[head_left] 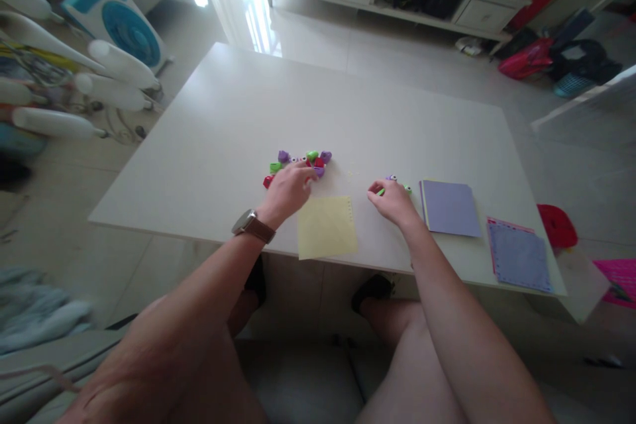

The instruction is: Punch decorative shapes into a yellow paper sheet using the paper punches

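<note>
My left hand [291, 191], with a watch [253, 225] on its wrist, is over a cluster of small purple, green and red pieces [283, 156], some with googly eyes. Its fingers are bent together beside a purple piece [318, 171]; what they pinch is hidden. My right hand [392, 200] is closed on a small bright green piece [381, 192], only partly visible. Just beyond that hand lie a purple piece [391, 178] and a green piece [408, 189] with eyes. Between my hands a yellow sheet [326, 228] lies flat, small holes along its right edge, its near edge at the table edge.
A stack of purple sheets [450, 209] lies right of my right hand. Farther right, blue and pink sheets [519, 255] have notched edges. Tiny yellow scraps [352, 174] dot the white table [318, 106]. A blue-and-white fan [126, 33] stands on the floor at left.
</note>
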### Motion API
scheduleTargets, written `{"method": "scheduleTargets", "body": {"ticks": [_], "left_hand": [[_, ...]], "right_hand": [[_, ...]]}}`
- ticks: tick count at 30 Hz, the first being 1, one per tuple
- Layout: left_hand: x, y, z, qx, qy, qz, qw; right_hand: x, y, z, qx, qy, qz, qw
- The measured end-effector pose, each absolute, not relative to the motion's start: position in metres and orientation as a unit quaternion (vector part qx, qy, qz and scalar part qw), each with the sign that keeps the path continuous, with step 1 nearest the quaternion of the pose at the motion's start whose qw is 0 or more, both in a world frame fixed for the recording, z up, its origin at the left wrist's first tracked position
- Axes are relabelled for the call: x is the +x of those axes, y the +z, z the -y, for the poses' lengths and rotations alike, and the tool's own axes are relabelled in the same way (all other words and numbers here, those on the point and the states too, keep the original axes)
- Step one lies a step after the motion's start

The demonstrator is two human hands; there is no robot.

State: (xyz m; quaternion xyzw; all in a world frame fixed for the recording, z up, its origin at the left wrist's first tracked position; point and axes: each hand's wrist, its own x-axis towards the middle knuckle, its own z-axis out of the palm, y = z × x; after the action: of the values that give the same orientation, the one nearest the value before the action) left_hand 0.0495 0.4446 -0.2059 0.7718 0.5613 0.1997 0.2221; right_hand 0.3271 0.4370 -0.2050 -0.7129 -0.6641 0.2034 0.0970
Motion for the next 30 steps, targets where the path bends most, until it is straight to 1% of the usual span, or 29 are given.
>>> {"method": "scheduleTargets", "body": {"ticks": [3,5,8,13,16,20,22,24,27,30], "left_hand": [[0.023,-0.197,-0.452,0.694,0.143,-0.689,0.156],[0.009,-0.199,-0.454,0.653,0.079,-0.736,0.161],[0.0,-0.207,-0.452,0.652,0.039,-0.736,0.177],[0.003,-0.205,-0.448,0.662,0.042,-0.727,0.177],[0.006,-0.199,-0.45,0.663,0.078,-0.716,0.202],[0.018,-0.2,-0.453,0.664,0.198,-0.645,0.323],[0.028,-0.204,-0.453,0.666,0.263,-0.599,0.358],[0.041,-0.209,-0.452,0.665,0.315,-0.553,0.39],[0.06,-0.212,-0.449,0.657,0.378,-0.479,0.443],[0.076,-0.211,-0.445,0.683,0.397,-0.441,0.427]], "right_hand": [[0.329,-0.206,-0.437,-0.71,0.207,0.666,0.097],[0.329,-0.206,-0.437,-0.71,0.207,0.666,0.097],[0.327,-0.205,-0.438,-0.711,0.207,0.665,0.093],[0.324,-0.202,-0.437,-0.711,0.213,0.664,0.094],[0.324,-0.203,-0.436,-0.71,0.215,0.664,0.097],[0.324,-0.203,-0.436,-0.705,0.216,0.667,0.108],[0.321,-0.202,-0.437,-0.699,0.233,0.665,0.121],[0.317,-0.2,-0.439,-0.687,0.285,0.652,0.145],[0.309,-0.2,-0.44,-0.653,0.407,0.606,0.203],[0.302,-0.199,-0.438,-0.603,0.515,0.549,0.264]]}}
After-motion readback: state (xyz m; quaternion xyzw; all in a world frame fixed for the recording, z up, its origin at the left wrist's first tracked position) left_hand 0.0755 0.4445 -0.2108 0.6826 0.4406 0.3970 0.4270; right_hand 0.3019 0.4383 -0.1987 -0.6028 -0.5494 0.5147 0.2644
